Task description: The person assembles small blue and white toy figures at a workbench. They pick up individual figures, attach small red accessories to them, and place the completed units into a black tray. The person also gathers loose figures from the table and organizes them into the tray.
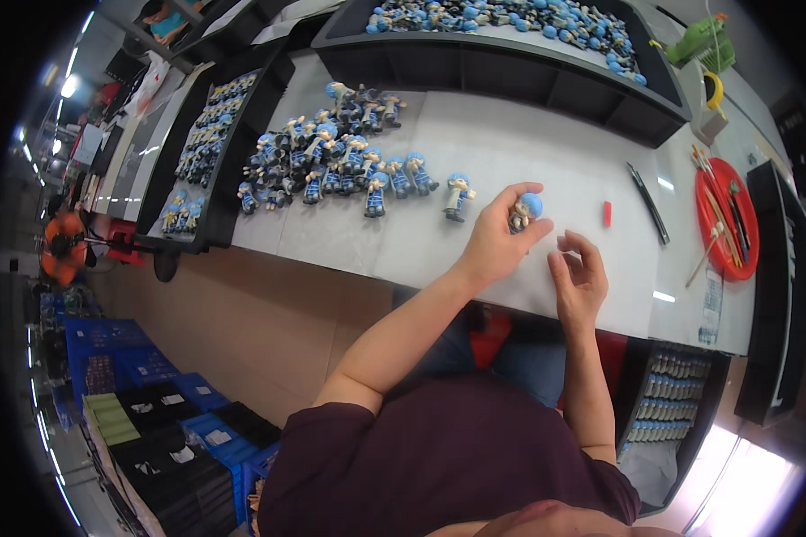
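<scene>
My left hand (497, 237) is shut on a small figurine (526, 211) with a blue cap, holding it just above the white table (528, 152). My right hand (579, 277) hovers beside it, fingers curled; I cannot tell whether anything is between them. One figurine (458, 196) stands alone left of my left hand. A crowd of several blue-capped figurines (331, 152) covers the table further left.
A long black tray (510, 63) of figurines lies at the back, and another black tray (208, 134) on the left. A red plate (727, 219) with brushes, a small red piece (607, 213) and a black pen (647, 203) sit right. Blue crates (143, 376) stand on the floor.
</scene>
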Available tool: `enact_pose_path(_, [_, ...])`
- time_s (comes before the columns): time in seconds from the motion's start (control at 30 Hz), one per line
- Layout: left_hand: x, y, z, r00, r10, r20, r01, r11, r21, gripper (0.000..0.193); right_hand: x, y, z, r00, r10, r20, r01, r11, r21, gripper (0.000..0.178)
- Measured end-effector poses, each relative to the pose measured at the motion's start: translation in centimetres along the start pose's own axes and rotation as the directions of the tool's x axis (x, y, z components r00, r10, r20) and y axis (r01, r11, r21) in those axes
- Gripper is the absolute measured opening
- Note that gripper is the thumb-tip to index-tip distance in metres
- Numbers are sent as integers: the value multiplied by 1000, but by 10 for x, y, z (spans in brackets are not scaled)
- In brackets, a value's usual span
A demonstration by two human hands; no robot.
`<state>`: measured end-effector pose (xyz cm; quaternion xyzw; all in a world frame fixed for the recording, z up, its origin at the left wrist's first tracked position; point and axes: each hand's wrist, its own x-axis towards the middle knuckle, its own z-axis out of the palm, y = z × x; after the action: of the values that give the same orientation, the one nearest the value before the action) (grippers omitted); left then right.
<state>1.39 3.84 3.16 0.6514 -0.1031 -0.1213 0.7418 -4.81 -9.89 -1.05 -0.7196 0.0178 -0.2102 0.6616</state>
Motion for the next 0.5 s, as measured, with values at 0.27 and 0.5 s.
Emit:
enact_pose_path(0.27, [8, 11, -56, 779, 565, -271, 75, 345, 936, 67, -2, 4, -1, 1000, -12, 16, 12, 1000, 5, 32])
enact_pose_path(0.5, [6, 2, -71, 845, 401, -353, 284, 223, 932, 93, -2, 6, -1, 1000, -5, 14, 4, 1000, 28, 31])
